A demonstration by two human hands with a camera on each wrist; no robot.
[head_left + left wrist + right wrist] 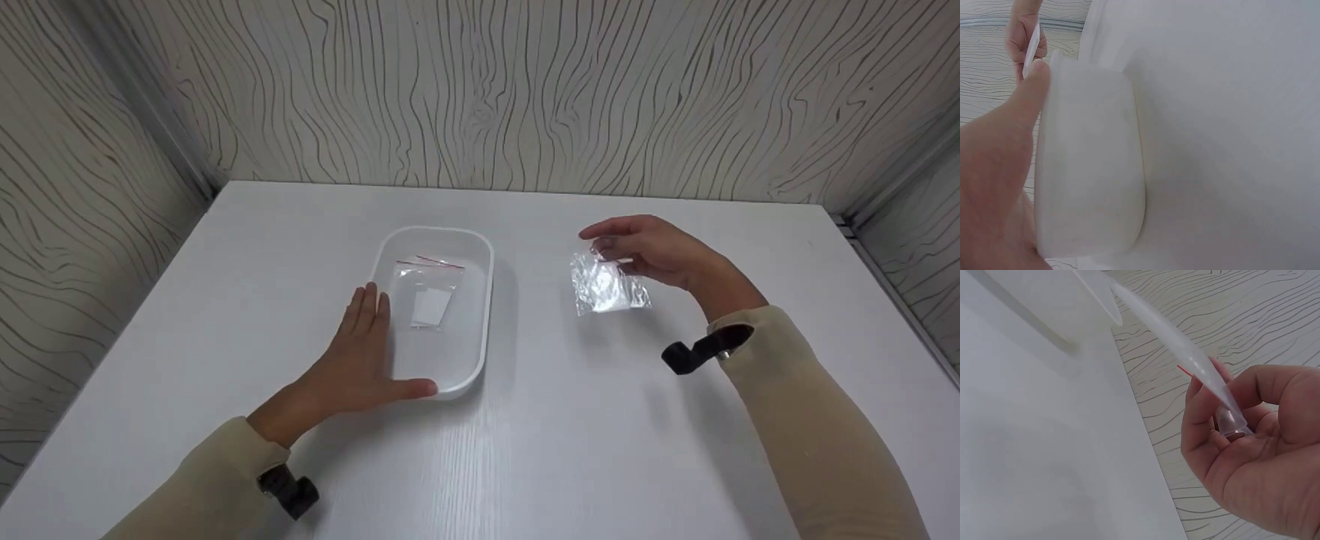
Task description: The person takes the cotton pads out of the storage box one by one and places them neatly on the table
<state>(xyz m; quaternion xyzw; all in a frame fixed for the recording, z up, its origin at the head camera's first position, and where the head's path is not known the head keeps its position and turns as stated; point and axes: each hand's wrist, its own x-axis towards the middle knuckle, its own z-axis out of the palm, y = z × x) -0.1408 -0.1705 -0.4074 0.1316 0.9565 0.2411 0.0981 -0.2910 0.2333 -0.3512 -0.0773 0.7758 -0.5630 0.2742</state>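
A white plastic tub (pixel 486 315) with rounded corners stands on the white table. My left hand (pixel 352 367) rests against its near left corner, fingers straight along the left rim and thumb across the near rim. From the left wrist, the thumb (pixel 1037 84) lies at the top edge of the tub's wall (pixel 1092 157). Inside lie clear zip bags (pixel 429 292) with red seal lines and a white piece in them. To the right of the tub, my right hand (pixel 652 251) pinches a clear zip bag (pixel 606 289) above the table; its red line (pixel 1184 370) shows beside the fingers.
The white table (pixel 540 450) reaches back to a wood-grain patterned wall (pixel 480 90). Similar panels stand at the left (pixel 52 187) and right sides. A black wrist mount (pixel 705 349) juts from the right sleeve, another (pixel 289 491) from the left.
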